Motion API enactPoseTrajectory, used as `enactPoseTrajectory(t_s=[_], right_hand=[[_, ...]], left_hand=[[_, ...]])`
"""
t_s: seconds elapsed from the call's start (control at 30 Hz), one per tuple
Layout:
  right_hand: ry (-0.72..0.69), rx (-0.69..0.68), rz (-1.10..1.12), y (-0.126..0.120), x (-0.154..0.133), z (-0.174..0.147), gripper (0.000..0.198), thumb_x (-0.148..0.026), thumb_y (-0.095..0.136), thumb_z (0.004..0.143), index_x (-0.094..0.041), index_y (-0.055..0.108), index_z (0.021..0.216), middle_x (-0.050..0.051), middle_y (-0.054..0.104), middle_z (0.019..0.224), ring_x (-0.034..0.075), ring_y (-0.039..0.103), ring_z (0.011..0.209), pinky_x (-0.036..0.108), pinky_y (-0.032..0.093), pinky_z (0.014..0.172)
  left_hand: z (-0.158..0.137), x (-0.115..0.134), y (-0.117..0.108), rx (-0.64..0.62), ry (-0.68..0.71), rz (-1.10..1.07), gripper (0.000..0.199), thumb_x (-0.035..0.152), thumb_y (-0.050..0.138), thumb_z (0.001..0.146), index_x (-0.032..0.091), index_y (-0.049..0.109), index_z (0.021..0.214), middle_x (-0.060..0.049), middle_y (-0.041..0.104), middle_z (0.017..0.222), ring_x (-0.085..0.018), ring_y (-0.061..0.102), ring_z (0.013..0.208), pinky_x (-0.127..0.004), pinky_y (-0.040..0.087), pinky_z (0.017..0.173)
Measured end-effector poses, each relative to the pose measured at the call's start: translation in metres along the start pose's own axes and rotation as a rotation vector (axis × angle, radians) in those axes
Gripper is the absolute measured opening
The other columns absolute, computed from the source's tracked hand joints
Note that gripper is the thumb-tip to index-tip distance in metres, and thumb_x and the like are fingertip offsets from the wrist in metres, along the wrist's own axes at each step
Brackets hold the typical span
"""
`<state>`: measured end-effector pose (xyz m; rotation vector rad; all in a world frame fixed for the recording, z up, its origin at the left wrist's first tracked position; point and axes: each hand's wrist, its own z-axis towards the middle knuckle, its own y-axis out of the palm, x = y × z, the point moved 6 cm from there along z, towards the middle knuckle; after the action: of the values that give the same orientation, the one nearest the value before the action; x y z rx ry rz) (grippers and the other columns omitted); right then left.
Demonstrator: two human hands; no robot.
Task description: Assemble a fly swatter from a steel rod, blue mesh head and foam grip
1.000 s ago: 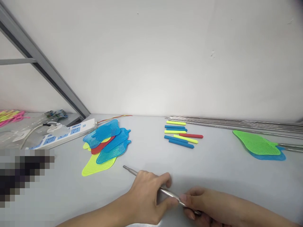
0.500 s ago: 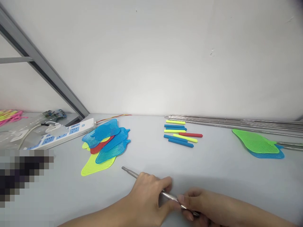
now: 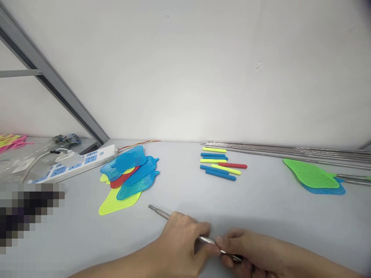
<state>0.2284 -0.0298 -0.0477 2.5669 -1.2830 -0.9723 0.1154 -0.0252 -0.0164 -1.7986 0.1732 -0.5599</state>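
My left hand is closed round a silver metal rod, whose narrow tip sticks out to the upper left. Just to the right, my right hand pinches the same rod near its lower right part, and the rest of the rod there is hidden by the fingers. Beyond the left hand lies a pile of perforated fly swatter heads: a blue one, a red one and a yellow one among several.
Several coloured plastic sleeves, one of them red, lie mid-table. Long metal rods rest along the wall. At right, a green swatter head overlaps a blue one, both on rods. A power strip stands at left.
Both hands keep their hold on the metal rod in nearly the same place. The right fingers have shifted very slightly; the view has moved a little.
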Motion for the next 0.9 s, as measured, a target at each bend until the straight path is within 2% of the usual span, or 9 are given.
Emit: enactPoseTrajectory(t_s=[0.13, 0.23, 0.37, 0.63, 0.9], right_hand=[[0.063, -0.099, 0.041, 0.0, 0.005, 0.001, 0.033, -0.042, 0.034, 0.085, -0.017, 0.044, 0.065, -0.008, 0.029, 0.039, 0.002, 0.014, 0.026, 0.008, 0.008, 0.021], [0.077, -0.192, 0.074, 0.0, 0.006, 0.003, 0.036, -0.048, 0.037, 0.082, -0.017, 0.045, 0.066, -0.009, 0.026, 0.04, 0.002, 0.011, 0.027, 0.009, 0.007, 0.02], [0.064, -0.248, 0.105, -0.001, 0.006, 0.006, 0.034, -0.048, 0.04, 0.081, -0.017, 0.047, 0.069, -0.009, 0.026, 0.042, 0.002, 0.011, 0.029, 0.009, 0.008, 0.02], [0.012, -0.282, 0.105, -0.003, 0.007, 0.008, 0.032, -0.047, 0.041, 0.08, -0.017, 0.048, 0.071, -0.008, 0.025, 0.045, 0.002, 0.013, 0.031, 0.009, 0.011, 0.021], [-0.027, -0.253, 0.112, -0.002, 0.001, 0.006, 0.034, -0.048, 0.038, 0.082, -0.017, 0.046, 0.068, -0.008, 0.025, 0.046, 0.002, 0.014, 0.031, 0.01, 0.01, 0.023]], left_hand=[[0.003, -0.004, -0.004, 0.012, 0.013, 0.016, 0.036, 0.048, 0.037, 0.081, 0.02, 0.05, 0.062, 0.001, 0.058, 0.053, -0.016, 0.055, 0.053, -0.025, 0.024, 0.048], [0.005, -0.006, -0.007, -0.003, 0.05, 0.022, 0.04, 0.052, 0.033, 0.083, 0.02, 0.051, 0.065, 0.001, 0.058, 0.054, -0.016, 0.055, 0.053, -0.024, 0.025, 0.048], [0.005, -0.009, -0.012, -0.009, 0.078, 0.029, 0.043, 0.056, 0.03, 0.083, 0.021, 0.052, 0.071, 0.0, 0.06, 0.06, -0.016, 0.055, 0.057, -0.024, 0.026, 0.049], [0.003, -0.015, -0.015, 0.018, 0.01, 0.031, 0.047, 0.062, 0.032, 0.078, 0.02, 0.048, 0.069, 0.0, 0.055, 0.06, -0.015, 0.051, 0.056, -0.023, 0.022, 0.046], [0.007, -0.023, -0.025, 0.109, -0.109, 0.051, 0.057, 0.073, 0.032, 0.068, 0.019, 0.05, 0.069, -0.003, 0.055, 0.067, -0.019, 0.051, 0.062, -0.027, 0.028, 0.053]])
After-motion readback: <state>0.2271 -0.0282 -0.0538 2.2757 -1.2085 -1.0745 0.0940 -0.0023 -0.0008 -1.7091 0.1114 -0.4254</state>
